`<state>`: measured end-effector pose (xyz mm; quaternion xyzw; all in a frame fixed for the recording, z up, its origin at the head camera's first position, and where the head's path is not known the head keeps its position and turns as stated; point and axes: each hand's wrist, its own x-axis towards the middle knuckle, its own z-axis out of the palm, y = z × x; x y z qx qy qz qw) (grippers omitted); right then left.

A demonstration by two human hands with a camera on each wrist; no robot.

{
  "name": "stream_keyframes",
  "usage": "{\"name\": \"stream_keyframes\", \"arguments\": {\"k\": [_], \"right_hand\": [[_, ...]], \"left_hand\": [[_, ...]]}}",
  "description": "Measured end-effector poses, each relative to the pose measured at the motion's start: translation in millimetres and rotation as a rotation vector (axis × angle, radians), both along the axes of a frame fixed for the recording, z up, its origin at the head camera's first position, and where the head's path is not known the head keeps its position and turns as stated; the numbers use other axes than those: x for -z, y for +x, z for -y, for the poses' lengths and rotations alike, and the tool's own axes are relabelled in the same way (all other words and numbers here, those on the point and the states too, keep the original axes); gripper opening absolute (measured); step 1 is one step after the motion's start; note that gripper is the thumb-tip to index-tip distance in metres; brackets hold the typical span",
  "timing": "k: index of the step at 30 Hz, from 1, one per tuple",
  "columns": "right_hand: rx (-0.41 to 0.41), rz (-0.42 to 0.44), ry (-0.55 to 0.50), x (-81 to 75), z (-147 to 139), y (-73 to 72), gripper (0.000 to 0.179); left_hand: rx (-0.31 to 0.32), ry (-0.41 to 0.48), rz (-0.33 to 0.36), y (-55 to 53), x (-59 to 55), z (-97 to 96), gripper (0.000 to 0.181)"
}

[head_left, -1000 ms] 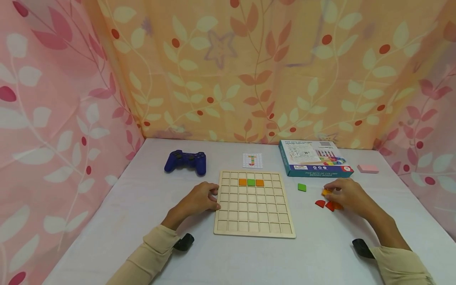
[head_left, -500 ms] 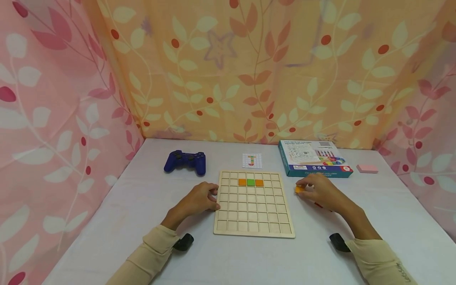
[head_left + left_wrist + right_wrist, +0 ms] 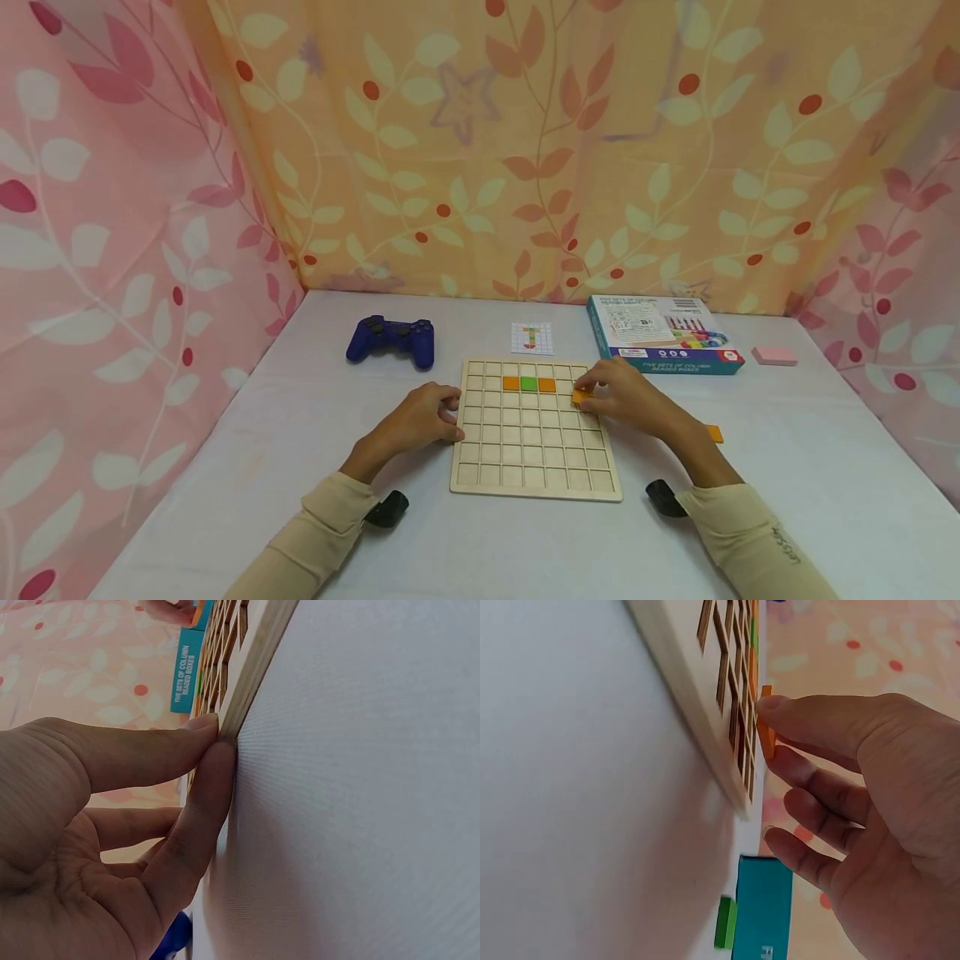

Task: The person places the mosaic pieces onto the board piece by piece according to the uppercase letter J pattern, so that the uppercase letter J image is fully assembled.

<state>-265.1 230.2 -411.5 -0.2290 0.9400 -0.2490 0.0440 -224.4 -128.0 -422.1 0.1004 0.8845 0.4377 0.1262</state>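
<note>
A wooden grid board (image 3: 532,458) lies on the white table, with an orange, a green (image 3: 528,384) and another orange tile side by side in its second row. At the board's left edge my left hand (image 3: 412,421) pinches the rim between thumb and finger, as the left wrist view shows. Over the upper right of the board, my right hand (image 3: 630,398) holds an orange tile (image 3: 767,731) between thumb and forefinger. That tile is slightly above the grid. Beyond the right forearm, part of an orange tile (image 3: 716,433) shows; the red pieces are hidden.
Behind the board lies a grid card (image 3: 532,338) with a coloured J pattern. A blue game controller (image 3: 390,340) is back left. At back right are a teal-edged box (image 3: 667,333) and a pink block (image 3: 775,356). The right wrist view shows a loose green tile (image 3: 725,922).
My right hand has carried the orange tile leftward from the loose pieces on the right to over the board. The left hand has stayed at the board's edge.
</note>
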Motion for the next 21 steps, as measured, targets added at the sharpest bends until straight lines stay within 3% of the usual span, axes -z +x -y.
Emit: {"name": "stream_keyframes", "arguments": {"k": [21], "right_hand": [[-0.199, -0.086, 0.014, 6.4, 56, -12.3, 0.024]], "left_hand": [[0.001, -0.001, -0.003, -0.9, 1.1, 0.8, 0.07]]}}
